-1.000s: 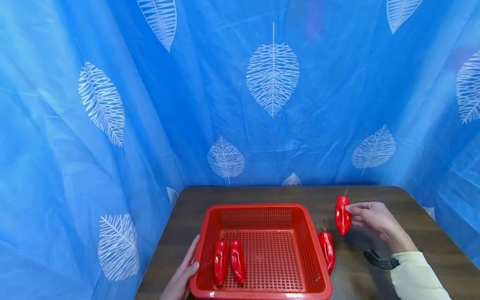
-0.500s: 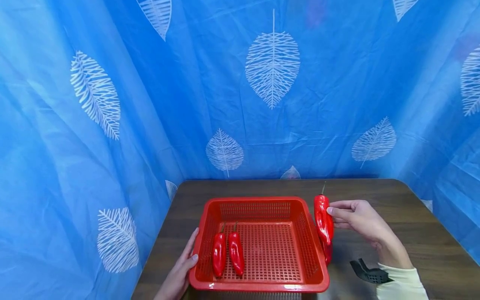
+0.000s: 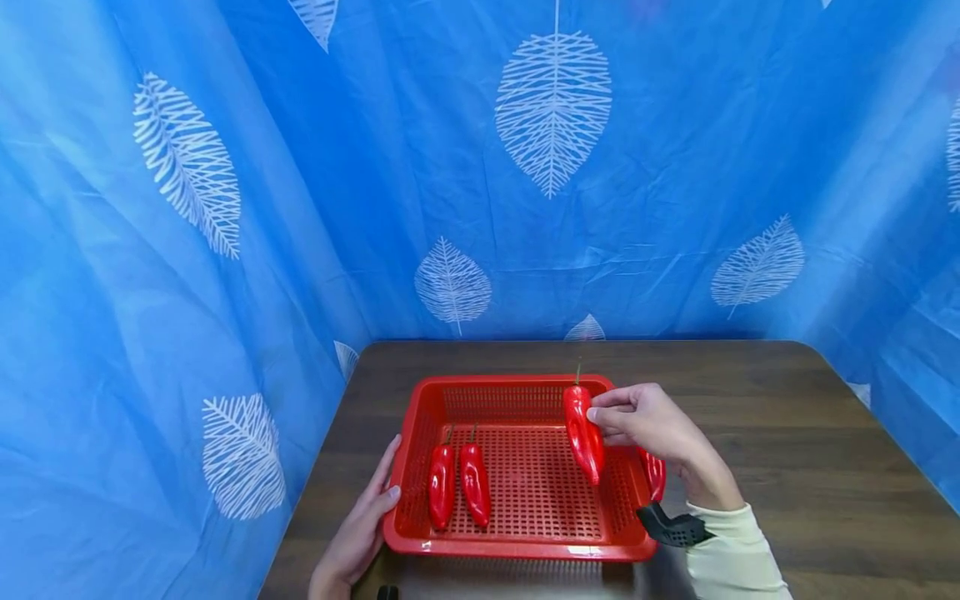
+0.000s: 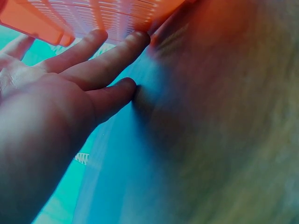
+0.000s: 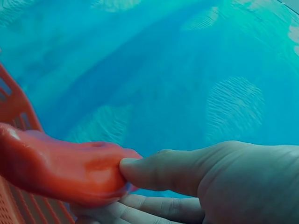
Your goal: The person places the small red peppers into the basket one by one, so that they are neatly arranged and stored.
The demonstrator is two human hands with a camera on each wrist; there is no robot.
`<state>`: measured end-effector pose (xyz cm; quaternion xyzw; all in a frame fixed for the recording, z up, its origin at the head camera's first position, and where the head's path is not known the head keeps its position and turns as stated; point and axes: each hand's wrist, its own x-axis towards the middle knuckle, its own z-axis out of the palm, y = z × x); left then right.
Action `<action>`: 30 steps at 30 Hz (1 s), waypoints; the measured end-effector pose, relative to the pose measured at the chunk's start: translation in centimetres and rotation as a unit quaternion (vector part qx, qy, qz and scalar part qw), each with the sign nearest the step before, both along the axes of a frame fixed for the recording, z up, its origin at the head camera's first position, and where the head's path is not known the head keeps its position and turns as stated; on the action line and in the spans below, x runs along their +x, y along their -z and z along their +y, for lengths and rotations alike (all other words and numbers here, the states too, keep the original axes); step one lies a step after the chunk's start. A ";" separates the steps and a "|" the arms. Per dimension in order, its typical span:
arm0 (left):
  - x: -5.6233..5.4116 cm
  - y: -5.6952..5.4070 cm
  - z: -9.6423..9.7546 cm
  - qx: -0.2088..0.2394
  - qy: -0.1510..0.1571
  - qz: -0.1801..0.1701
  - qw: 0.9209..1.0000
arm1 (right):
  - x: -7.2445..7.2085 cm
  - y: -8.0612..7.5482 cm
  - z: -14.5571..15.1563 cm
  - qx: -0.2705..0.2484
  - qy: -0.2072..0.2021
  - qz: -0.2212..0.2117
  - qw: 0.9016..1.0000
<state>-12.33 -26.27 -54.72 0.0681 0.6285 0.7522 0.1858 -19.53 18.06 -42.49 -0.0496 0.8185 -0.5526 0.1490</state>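
My right hand (image 3: 654, 423) pinches a red chili pepper (image 3: 581, 433) between thumb and fingers, stem up, over the right part of the red plastic basket (image 3: 517, 550). In the right wrist view the thumb presses the side of the pepper (image 5: 74, 168), with the fingers behind it. Two more red peppers lie side by side in the left half of the basket, a left one (image 3: 442, 486) and a right one (image 3: 475, 483). My left hand (image 3: 358, 529) rests against the basket's left side; in the left wrist view its extended fingers (image 4: 105, 58) touch the slotted wall.
Another red pepper (image 3: 655, 475) lies just outside the basket's right wall, partly hidden by my right hand. The dark wooden table (image 3: 810, 450) bears it all. A blue curtain (image 3: 660, 192) with white leaves hangs behind. A black strap (image 3: 675, 527) is at the right wrist.
My right hand has carried the pepper left, from above the table right of the basket to over the basket's right part. The left hand stays at the basket's side. The view has tilted slightly down.
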 end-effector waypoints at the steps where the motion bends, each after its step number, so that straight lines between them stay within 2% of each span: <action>1: 0.0 0.0 0.0 -0.001 -0.003 0.000 1.000 | -0.2 -0.1 -0.7 0.003 -0.002 -0.003 1.000; 8: 0.2 -0.3 0.0 -0.017 -0.035 -0.006 0.999 | -1.3 0.2 -5.0 -0.016 -0.045 -0.015 0.999; 14: 0.3 -0.6 -0.4 -0.021 -0.027 0.000 0.999 | -2.1 1.1 -7.9 -0.040 -0.088 -0.034 0.995; 19: 0.0 -0.5 -0.6 -0.019 -0.004 0.008 1.000 | -2.8 1.9 -9.8 -0.022 -0.082 -0.043 0.995; 30: -0.3 -0.5 0.5 -0.043 -0.029 -0.009 0.999 | -2.9 4.2 -12.0 0.055 -0.082 -0.061 0.993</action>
